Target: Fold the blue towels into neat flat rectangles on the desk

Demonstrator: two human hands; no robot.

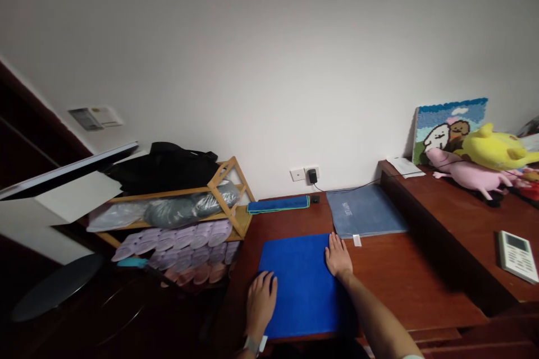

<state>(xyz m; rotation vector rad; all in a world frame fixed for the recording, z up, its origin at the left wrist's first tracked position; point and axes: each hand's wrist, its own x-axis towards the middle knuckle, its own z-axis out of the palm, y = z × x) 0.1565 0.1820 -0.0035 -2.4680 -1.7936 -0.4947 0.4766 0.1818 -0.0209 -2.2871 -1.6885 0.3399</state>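
Observation:
A bright blue cloth (300, 286) lies spread flat on the reddish-brown wooden desk (391, 280). My left hand (261, 298) rests on the cloth's left edge, palm down with fingers stretched forward. At the upper right edge of the cloth, my right hand (338, 255) lies flat, its fingertips close to the corner. Neither hand grips anything. Just beyond my right hand is a grey-blue towel (370, 210) with lettering and a white tag. A folded dark blue cloth (278, 204) with green edging lies along the wall.
On the left stands a wooden rack (240, 202) with bagged items and rows of slippers (202, 235), a black bag (166, 168) on top. A black plug (312, 176) sits in the wall socket. On the right raised surface are plush toys (471, 174), a dog picture and a white remote-like device (517, 255).

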